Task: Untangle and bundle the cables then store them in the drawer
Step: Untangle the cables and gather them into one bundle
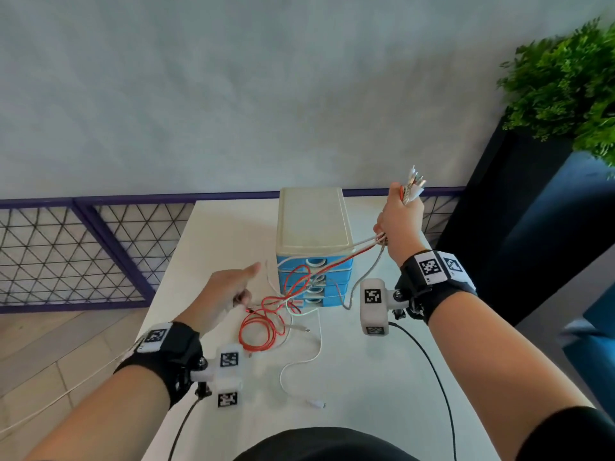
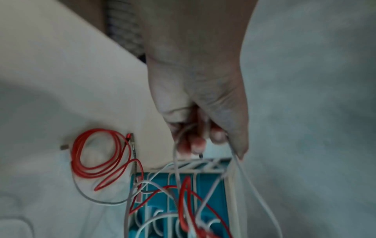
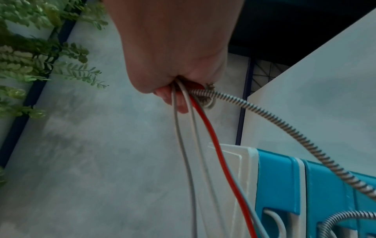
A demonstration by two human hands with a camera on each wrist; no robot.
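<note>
Right hand point(image 1: 399, 221) grips cables point(image 1: 332, 262); left hand point(image 1: 223, 296) apparently pinches strand.

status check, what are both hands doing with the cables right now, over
Right hand raised, gripping cables by their plug ends. Left hand low, fingers curled on white strands. Cables still tangled across the closed drawer unit; red coil on table.

R hand point(image 1: 399, 221) raised, fist clenched round cables point(image 3: 195, 128), wrist upright. L hand point(image 1: 221, 296) lower, fingers curled on white cable point(image 2: 177, 161), thumb out.
</note>
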